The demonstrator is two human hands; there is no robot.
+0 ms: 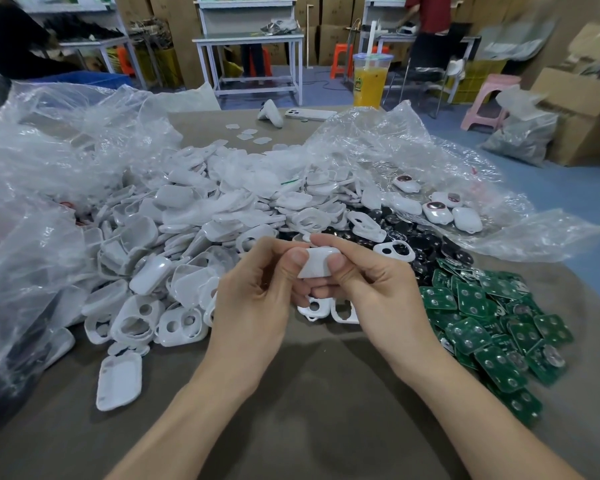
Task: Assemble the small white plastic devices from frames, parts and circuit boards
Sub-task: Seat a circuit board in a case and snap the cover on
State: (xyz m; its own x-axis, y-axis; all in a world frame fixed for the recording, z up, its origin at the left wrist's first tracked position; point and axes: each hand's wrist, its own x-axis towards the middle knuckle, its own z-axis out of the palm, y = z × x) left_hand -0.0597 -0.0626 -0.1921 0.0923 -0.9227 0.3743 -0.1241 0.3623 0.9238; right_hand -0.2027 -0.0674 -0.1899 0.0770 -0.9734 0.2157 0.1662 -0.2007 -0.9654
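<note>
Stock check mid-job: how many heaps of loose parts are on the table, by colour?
White plastic heap: 1
Black parts heap: 1
Green circuit board heap: 1
Total: 3 heaps; the pieces in each are too many to count.
Left hand and right hand pinch 1 white piece.

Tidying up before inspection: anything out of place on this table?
An orange drink cup stands at the far edge of the table beside a phone, odd among assembly parts; possibly a spill risk.
</note>
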